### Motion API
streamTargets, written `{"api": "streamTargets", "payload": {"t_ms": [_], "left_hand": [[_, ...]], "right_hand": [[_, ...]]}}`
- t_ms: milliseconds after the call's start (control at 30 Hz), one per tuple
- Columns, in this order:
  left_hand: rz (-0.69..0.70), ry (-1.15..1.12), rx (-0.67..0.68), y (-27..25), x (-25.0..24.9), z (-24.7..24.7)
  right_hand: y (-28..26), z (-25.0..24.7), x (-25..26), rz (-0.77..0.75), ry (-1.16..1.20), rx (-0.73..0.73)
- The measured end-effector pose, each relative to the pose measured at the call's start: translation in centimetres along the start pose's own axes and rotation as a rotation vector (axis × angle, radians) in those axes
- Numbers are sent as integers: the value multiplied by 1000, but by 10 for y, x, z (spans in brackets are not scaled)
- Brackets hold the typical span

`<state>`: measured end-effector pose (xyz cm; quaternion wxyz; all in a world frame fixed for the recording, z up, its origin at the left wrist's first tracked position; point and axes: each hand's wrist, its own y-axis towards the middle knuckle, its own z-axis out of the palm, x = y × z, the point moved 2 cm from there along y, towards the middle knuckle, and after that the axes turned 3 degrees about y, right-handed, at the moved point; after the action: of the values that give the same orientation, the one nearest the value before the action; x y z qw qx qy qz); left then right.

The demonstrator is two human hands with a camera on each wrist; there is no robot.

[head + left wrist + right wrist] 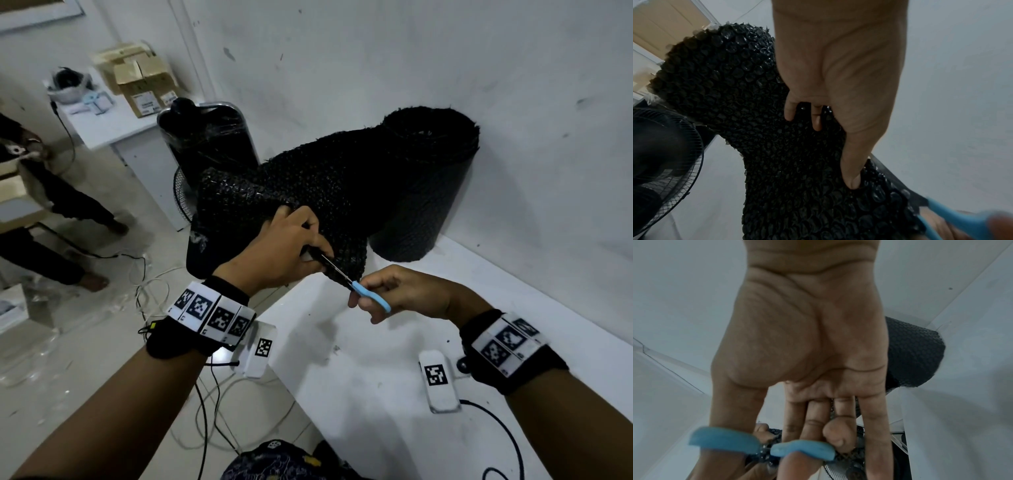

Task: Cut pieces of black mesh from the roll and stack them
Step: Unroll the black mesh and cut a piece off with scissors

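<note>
Black mesh (pixel 308 185) is pulled off the roll (pixel 428 178), which stands on the white table (pixel 394 359) by the wall. Left hand (pixel 284 250) is clenched on the free edge; scissors (pixel 363 291) are gripped by right hand (pixel 404 294).

Left wrist: mesh bunched w/ thumb pressed in; judged soft, light, floppy.

Right wrist: fingers through blue loops. Best held taut, close to the cut.

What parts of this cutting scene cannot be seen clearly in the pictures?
- Scissors blade tips: head view, hidden behind the left hand and the black mesh.
- How far the cut has gone: not visible in any view.
- Scissor blades: right wrist view, blurred and hidden behind the right hand.
- Roll: its far side is out of sight.
</note>
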<state>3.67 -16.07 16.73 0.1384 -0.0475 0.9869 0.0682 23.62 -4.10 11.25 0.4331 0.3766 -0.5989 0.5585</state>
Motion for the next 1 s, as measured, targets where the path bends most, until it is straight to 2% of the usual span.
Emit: {"api": "streamTargets", "payload": {"t_ms": [233, 433, 567, 1000], "left_hand": [[-38, -10, -29, -2, -5, 1], [-55, -115, 67, -5, 6, -6], [0, -176, 87, -2, 2, -6], [-6, -180, 41, 0, -2, 1]], "right_hand": [[1, -1, -2, -32, 4, -34], [-6, -6, -5, -19, 14, -18], [-5, -8, -3, -6, 5, -2], [-1, -9, 8, 0, -37, 40]]}}
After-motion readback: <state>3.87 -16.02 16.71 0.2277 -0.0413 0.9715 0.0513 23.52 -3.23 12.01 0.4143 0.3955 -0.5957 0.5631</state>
